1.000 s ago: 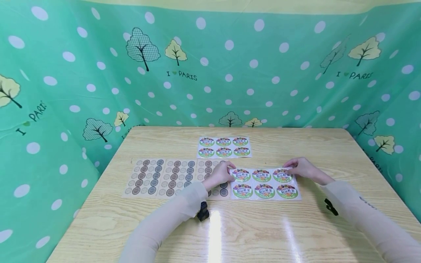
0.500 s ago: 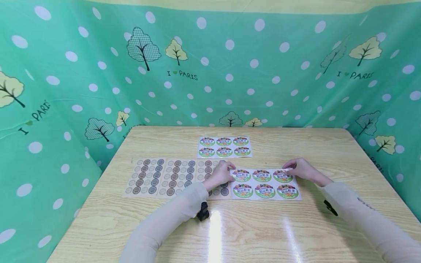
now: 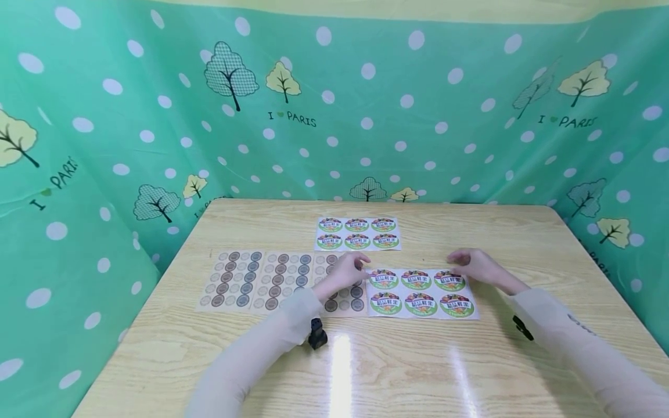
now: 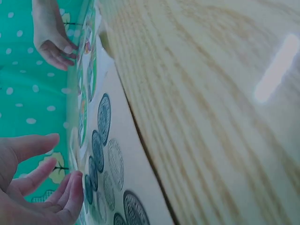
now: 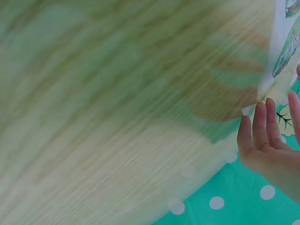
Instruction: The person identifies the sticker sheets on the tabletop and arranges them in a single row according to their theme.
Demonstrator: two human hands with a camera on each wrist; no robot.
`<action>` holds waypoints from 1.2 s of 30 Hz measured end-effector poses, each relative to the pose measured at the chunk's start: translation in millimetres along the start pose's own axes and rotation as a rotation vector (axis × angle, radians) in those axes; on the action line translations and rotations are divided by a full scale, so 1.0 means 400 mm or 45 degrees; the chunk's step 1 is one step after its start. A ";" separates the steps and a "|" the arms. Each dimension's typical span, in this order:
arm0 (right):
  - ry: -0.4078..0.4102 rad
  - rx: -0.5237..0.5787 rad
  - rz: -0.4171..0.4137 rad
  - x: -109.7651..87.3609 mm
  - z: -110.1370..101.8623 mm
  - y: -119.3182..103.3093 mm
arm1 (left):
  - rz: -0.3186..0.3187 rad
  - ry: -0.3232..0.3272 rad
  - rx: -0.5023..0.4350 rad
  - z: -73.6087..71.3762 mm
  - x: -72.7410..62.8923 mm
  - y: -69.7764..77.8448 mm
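From my remote post I judge the near row laid: three matte tan paper sheets (image 3: 284, 283) of round stickers at left, one glossy white sheet (image 3: 401, 293) of oval fruit stickers at right, on the wood-grain table (image 3: 418, 371). A matching white sheet (image 3: 358, 233) remains apart, far. The left hand's (image 3: 346, 273) fingers stand apart, gripping nothing; the right hand's (image 3: 477, 267) spread by the far right corner, contact unclear.

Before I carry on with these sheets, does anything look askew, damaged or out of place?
One minor oddity: in the left wrist view, the near edge of the front fruit-label sheet seems to curl slightly off the table beside the rightmost brown sticker sheet, so it may not lie flat. I see no spill.
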State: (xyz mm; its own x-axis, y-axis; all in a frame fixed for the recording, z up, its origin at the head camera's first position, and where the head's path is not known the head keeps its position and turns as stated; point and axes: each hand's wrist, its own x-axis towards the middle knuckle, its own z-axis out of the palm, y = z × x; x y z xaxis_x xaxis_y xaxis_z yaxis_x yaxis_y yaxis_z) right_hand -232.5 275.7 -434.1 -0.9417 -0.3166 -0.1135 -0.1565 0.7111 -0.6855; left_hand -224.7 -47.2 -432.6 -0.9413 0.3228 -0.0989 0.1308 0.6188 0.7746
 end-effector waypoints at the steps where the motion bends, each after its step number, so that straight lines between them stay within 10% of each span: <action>1: -0.001 0.001 0.003 0.002 0.000 -0.002 | 0.001 -0.001 -0.014 -0.007 0.000 -0.001; 36: -0.012 0.123 0.078 0.126 0.050 -0.098 | -0.188 0.244 -0.097 -0.174 0.028 -0.108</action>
State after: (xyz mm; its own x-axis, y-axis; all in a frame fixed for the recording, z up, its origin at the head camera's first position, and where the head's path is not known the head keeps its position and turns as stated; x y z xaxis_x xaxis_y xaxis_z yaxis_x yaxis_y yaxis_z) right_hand -267.9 219.4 -427.2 -0.9457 -0.2807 -0.1638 -0.0687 0.6654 -0.7433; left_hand -262.4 -120.2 -423.8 -0.9912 0.0871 -0.0998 -0.0292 0.5908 0.8063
